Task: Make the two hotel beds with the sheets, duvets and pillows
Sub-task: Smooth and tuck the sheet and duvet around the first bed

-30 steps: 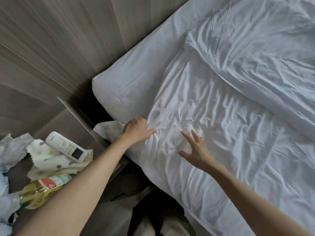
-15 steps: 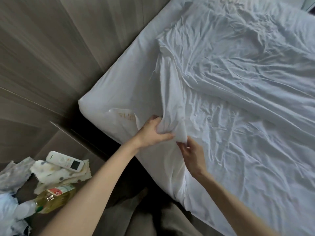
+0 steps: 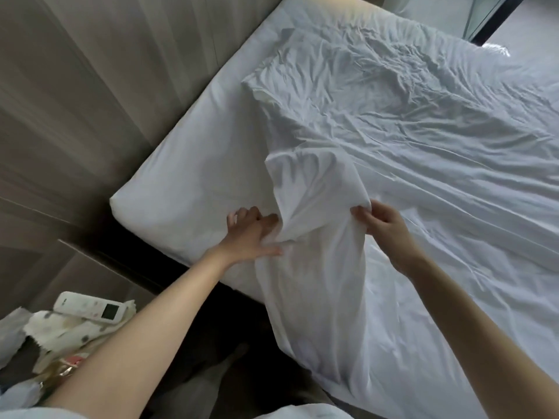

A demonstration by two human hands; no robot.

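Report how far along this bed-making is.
Done: the sheet is spread over most of the mattress. In hand: the right hand pinches a lifted fold; the left hand lies flat beside it. Left: the head end is uncovered, the sheet is wrinkled, no pillows or second bed in view.

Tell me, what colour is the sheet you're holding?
The sheet is plain white, clearest in the head view.

Bare corner of the white mattress [image 3: 187, 189] next to the grey wood-grain wall panel [image 3: 90, 86] is wide open, easy to slide across. The wrinkled white sheet [image 3: 393, 131] stands up in a raised fold mid-bed, blocking the straight path. The dark gap [image 3: 145, 255] beside the bed is tight. The wooden bedside surface [image 3: 99, 267] is crowded: white remote control [image 3: 90, 306], spotted cream cloth [image 3: 66, 331].
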